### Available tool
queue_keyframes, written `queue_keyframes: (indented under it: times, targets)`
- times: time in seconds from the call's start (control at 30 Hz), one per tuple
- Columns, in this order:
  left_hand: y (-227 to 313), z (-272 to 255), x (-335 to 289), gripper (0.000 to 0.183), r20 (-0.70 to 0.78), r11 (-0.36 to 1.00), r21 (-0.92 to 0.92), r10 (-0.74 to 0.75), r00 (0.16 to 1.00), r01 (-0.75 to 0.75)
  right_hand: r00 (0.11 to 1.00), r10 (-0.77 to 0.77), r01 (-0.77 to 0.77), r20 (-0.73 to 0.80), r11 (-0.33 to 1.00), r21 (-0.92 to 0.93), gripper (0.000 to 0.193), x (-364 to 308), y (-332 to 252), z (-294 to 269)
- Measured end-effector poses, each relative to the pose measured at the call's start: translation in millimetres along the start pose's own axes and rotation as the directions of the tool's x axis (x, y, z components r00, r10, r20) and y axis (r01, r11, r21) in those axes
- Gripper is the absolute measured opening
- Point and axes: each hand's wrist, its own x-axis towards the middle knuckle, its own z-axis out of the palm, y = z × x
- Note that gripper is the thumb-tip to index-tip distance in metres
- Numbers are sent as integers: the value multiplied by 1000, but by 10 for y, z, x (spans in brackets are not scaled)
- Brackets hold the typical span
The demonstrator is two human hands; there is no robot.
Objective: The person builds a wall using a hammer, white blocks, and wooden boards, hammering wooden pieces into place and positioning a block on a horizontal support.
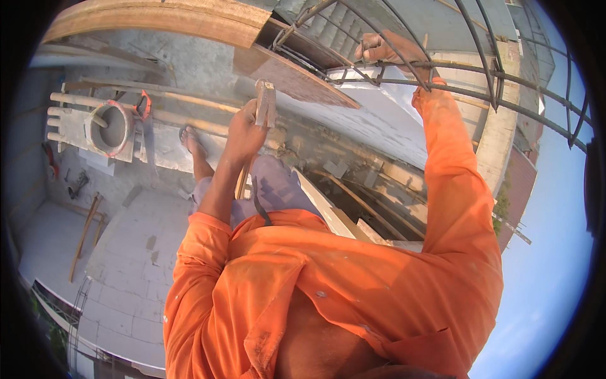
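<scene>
My left hand (245, 131) is closed round a hammer (266, 104), high up near its head. A length of its wooden handle shows below my fist, in front of my thigh. My right arm stretches out to a cage of steel rebar (464, 71), and the bars cross in front of my wrist. The fingers of my right hand (392, 49) are curled and pinched together. A small dark bit shows at the fingertips, too small to name. Close to this hand is a brown plywood board (297, 72) standing on edge.
A thick wooden beam (164, 22) crosses the top left. On a plank scaffold by my foot (193, 144) sit a round bucket (110, 129) of grey mix and a handsaw (147, 123) with a red handle. Below are a block wall (129, 252) and a gap with loose timber (369, 208).
</scene>
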Motion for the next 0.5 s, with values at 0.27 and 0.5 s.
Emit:
queue_keyframes:
  times: [0.27,0.5]
  targets:
    - [-107,326,120,19,13,999,-29,30,999,-30,983,166,-164,81,986,-32,34,49,195,-72]
    - [-147,341,142,23,1,999,-31,30,1000,-30,979,182,-171,94,978,-119,36,38,162,-49]
